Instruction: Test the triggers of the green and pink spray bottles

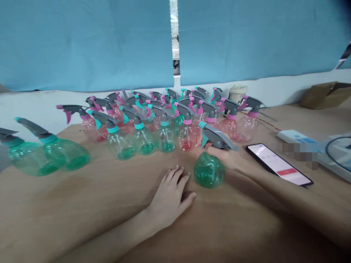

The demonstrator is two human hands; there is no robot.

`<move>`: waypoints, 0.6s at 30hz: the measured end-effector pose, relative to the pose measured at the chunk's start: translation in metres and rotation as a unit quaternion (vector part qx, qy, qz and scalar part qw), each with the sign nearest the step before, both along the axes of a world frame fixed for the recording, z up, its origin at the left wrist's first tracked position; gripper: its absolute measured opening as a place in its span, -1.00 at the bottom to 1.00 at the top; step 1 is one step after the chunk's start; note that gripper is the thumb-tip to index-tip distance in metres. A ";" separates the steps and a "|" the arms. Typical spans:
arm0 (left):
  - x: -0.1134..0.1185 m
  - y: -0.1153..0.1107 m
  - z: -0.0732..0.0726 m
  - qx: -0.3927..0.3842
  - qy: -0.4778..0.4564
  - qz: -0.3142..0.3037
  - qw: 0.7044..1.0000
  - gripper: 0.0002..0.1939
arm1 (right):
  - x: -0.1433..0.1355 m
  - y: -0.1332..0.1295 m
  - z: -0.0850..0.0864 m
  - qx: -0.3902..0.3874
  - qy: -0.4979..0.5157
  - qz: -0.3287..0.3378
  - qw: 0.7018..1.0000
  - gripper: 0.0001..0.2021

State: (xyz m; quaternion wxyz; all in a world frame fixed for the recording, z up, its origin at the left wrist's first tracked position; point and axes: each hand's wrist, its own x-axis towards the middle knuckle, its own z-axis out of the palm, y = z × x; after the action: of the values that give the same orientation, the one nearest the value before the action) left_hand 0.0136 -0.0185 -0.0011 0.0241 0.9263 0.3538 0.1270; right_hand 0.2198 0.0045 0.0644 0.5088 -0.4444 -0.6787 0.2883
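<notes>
My right hand [221, 155] is wrapped round the neck of a green spray bottle [209, 171] with a grey and teal trigger head. The bottle is a little tilted, and whether its base touches the table I cannot tell. To its left, my left hand [171, 193] lies flat on the wooden table [109, 204], fingers spread, holding nothing. Just behind stand a pink spray bottle [187, 135] and a green-tinted spray bottle [166, 137], the nearest of a crowded group.
Several more pink and green spray bottles fill the back of the table. Two green spray bottles [72, 153] stand at the far left. On the right lie a phone [279, 164] and a white power strip [298, 140]. A cardboard box [320, 95] and a paper cup [238, 94] are behind.
</notes>
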 end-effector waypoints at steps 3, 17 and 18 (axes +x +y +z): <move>0.000 0.000 -0.001 -0.003 0.004 0.001 1.000 -0.54 | 0.000 -0.001 -0.002 -0.018 0.004 -0.015 1.000 -0.91; -0.003 -0.002 -0.003 -0.080 -0.132 0.022 0.988 -0.35 | -0.009 -0.002 -0.006 0.026 0.002 -0.020 0.999 -0.94; -0.005 -0.003 -0.002 -0.092 -0.140 0.023 0.986 -0.35 | -0.012 -0.001 -0.007 0.037 0.009 -0.006 0.999 -0.90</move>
State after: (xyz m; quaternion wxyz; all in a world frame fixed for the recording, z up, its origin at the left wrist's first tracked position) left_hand 0.0091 -0.0215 -0.0031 0.1559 0.8849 0.3779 0.2232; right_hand 0.2080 0.0035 0.0570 0.5330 -0.4260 -0.6817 0.2640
